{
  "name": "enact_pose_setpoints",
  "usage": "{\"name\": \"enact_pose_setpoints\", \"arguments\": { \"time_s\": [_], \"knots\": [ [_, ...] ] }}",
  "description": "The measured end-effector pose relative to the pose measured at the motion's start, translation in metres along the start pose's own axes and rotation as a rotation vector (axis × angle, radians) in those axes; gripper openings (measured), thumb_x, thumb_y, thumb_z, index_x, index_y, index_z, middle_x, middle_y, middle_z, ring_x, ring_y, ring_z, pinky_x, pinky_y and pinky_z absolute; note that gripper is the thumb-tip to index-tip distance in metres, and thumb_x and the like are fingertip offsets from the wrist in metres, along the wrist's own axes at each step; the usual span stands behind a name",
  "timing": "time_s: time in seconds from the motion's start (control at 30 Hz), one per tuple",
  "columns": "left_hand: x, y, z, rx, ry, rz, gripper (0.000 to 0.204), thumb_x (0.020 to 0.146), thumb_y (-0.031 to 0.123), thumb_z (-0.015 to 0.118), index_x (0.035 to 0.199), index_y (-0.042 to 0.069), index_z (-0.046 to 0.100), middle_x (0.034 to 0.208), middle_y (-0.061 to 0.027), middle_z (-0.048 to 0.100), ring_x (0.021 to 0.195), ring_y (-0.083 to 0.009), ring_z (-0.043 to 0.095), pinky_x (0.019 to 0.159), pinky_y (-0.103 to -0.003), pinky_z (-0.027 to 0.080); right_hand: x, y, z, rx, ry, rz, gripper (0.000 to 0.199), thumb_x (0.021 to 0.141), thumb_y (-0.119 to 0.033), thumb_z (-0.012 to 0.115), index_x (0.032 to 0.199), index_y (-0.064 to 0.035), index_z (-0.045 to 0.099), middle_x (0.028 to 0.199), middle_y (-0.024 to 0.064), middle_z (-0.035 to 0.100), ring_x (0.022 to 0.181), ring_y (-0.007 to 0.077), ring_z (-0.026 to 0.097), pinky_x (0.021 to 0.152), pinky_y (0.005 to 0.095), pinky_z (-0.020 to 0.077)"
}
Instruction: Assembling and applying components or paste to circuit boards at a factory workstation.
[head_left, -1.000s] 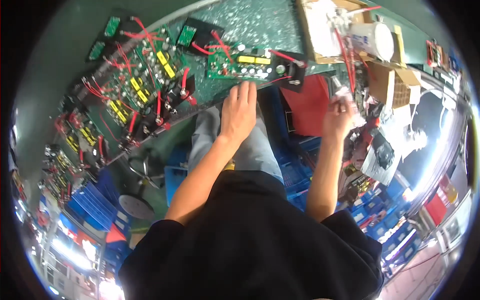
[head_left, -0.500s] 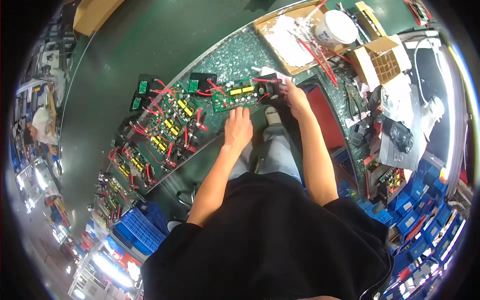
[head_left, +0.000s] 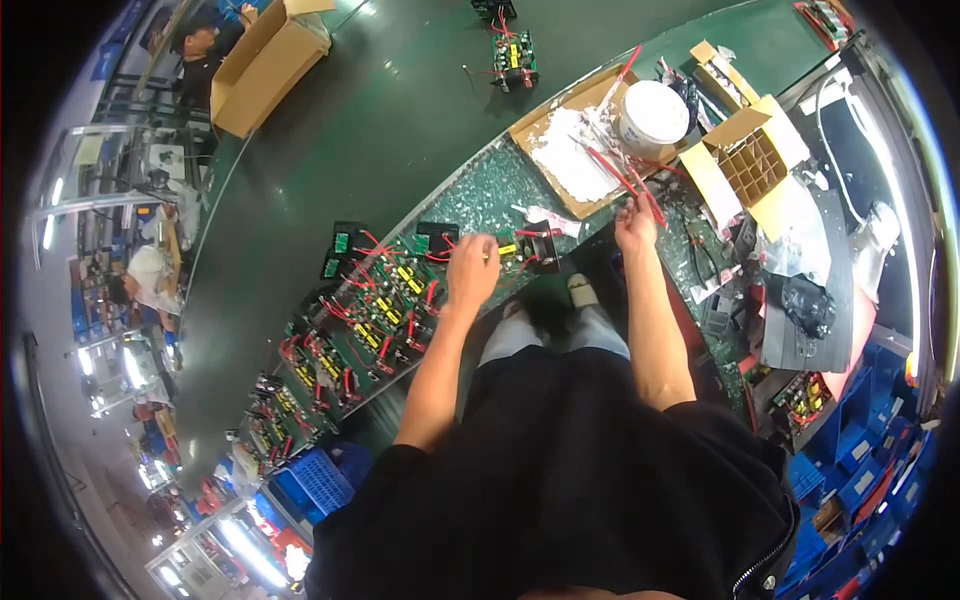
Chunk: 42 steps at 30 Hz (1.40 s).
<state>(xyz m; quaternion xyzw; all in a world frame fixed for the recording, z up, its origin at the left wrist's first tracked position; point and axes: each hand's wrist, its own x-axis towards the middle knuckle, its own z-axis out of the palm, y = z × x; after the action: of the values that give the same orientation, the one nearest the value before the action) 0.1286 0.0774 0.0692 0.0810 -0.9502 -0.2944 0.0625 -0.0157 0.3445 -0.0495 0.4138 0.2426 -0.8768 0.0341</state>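
The left hand (head_left: 472,272) rests closed-fingered on a green circuit board (head_left: 510,250) with yellow parts and red wires at the worktop (head_left: 400,120) edge. The right hand (head_left: 636,224) pinches a red wire (head_left: 615,172).

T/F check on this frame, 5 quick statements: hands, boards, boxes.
1. The left hand rests on a green circuit board. True.
2. The right hand holds a white tub. False: it pinches red wires; the white tub sits apart in the flat cardboard tray.
3. A row of green boards runs along the bench edge on the person's left. True.
4. The divided carton is packed full. False: its cells look empty.
5. Both hands grip the same board. False: only the left hand is on it; the right hand is up by the tray.
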Motion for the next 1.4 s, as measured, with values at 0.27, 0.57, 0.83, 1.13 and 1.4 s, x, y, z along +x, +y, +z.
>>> {"name": "enact_pose_setpoints", "arguments": {
  "time_s": [0.27,0.57,0.83,1.13,1.4],
  "knots": [
    [0.241,-0.008,0.020,0.450,0.146,0.346,0.046,0.071,0.018,0.072,0.110,0.004,0.054,0.115,-0.0159,0.054,0.110,-0.0347,0.051,0.089,-0.041,0.045,-0.051,0.010,0.025,-0.286,0.025,-0.608,0.021,0.089,-0.016,0.066,0.098,-0.0002,0.055,0.084,0.0071,0.060,0.071,0.0157,0.062,0.055,0.0257,0.0487],
    [0.344,-0.069,0.047,0.432,-0.087,0.469,0.028,0.076,0.027,0.066,0.093,0.006,0.059,0.094,-0.0141,0.063,0.085,-0.0363,0.062,0.073,-0.047,0.051,-0.079,0.000,0.068,-0.976,-0.174,-0.930,0.020,0.088,-0.006,0.066,0.105,0.0047,0.064,0.097,0.0085,0.067,0.088,0.0129,0.062,0.081,0.0242,0.0480],
    [0.204,-0.028,-0.047,0.330,-0.157,0.226,0.023,0.075,0.024,0.064,0.086,0.004,0.061,0.088,-0.0156,0.064,0.079,-0.0375,0.063,0.069,-0.048,0.050,-0.082,-0.002,0.082,-0.944,-0.116,-0.974,0.021,0.093,-0.014,0.062,0.100,0.0051,0.060,0.091,0.0101,0.067,0.079,0.0148,0.066,0.075,0.0256,0.0535],
    [0.110,-0.018,0.000,0.366,-0.351,0.012,0.025,0.073,0.021,0.066,0.085,-0.001,0.062,0.087,-0.0211,0.065,0.081,-0.0396,0.064,0.072,-0.049,0.050,-0.044,-0.011,0.094,-1.268,-0.509,-1.207,0.016,0.090,-0.014,0.064,0.103,-0.0031,0.066,0.082,0.0062,0.069,0.072,0.0102,0.064,0.065,0.0230,0.0494],
    [0.090,0.000,-0.020,0.235,-0.435,-0.148,0.056,0.074,0.052,0.072,0.092,-0.001,0.066,0.091,-0.0194,0.065,0.090,-0.0351,0.063,0.079,-0.043,0.047,-0.044,-0.032,0.105,-1.460,-0.615,-1.432,0.019,0.092,-0.022,0.061,0.096,-0.0044,0.067,0.074,0.0131,0.068,0.067,0.0253,0.068,0.060,0.0343,0.0502]
  ]
}}
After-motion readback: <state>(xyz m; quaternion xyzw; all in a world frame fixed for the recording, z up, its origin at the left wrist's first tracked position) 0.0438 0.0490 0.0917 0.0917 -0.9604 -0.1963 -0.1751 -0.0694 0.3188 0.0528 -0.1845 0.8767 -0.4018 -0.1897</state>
